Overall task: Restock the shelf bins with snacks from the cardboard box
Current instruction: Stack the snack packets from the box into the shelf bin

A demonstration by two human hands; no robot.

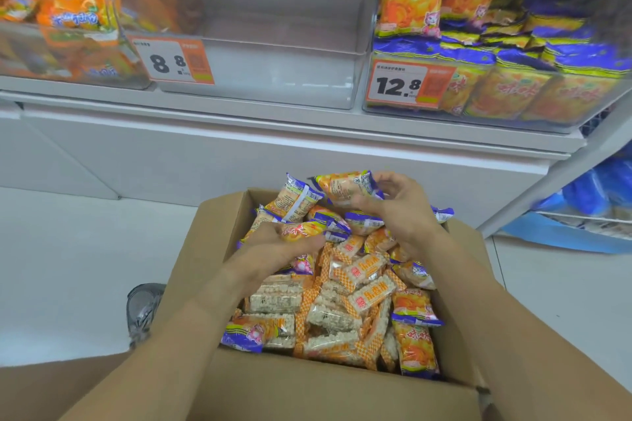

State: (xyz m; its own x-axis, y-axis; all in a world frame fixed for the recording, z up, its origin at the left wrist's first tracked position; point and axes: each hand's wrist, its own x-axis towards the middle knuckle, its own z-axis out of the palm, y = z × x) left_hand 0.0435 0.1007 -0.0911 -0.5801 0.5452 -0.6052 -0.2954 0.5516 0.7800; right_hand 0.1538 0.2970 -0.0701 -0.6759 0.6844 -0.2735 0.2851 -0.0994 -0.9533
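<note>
Both hands gather purple-orange packets over the box [205, 249]: left hand [280, 243] cups some, right hand [400, 212] grips 1. Next, likely lifting them to the right bin [478, 113].

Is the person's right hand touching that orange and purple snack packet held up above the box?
Touching. The head view shows the right hand with fingers and thumb curled round the orange and purple snack packet, lifted above the cardboard box.
</note>
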